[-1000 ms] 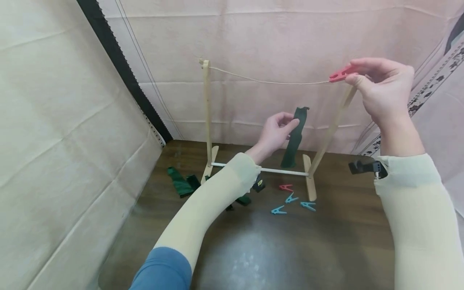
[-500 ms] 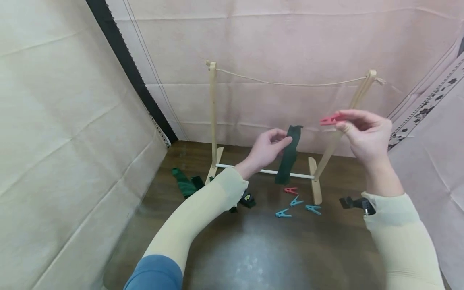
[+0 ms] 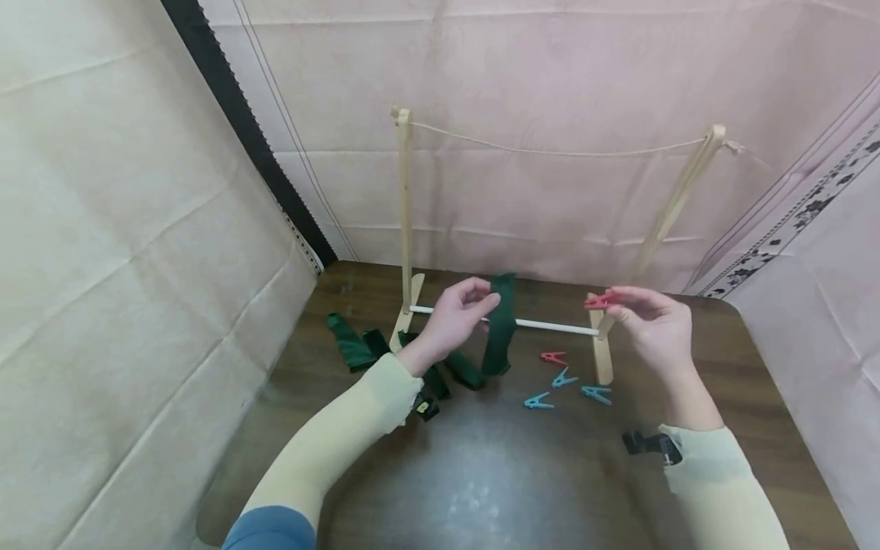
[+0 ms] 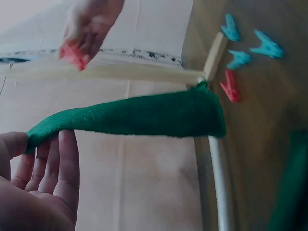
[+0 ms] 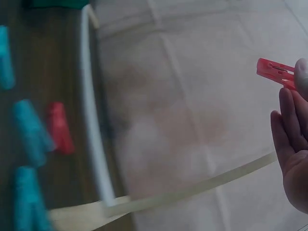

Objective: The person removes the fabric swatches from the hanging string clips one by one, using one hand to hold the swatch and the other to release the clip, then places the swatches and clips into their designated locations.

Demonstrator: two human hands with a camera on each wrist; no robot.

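Observation:
My left hand pinches a strip of green cloth near its top end, and the cloth hangs down in front of the white rod. In the left wrist view the strip stretches away from the thumb and fingers. To the right, my right hand pinches a red clothespin between thumb and fingers, beside the base of the stand's right post. The right wrist view shows that clothespin apart from the rope. A second red clothespin lies on the table with blue clothespins.
A wooden stand has a left post, a tilted right post, a sagging rope between their tops and a white rod low down. More green cloth lies at the left of the brown table.
My right hand has come down from the rope's right end, taking the red clothespin off with it. The left hand has moved down and left, still holding the green cloth.

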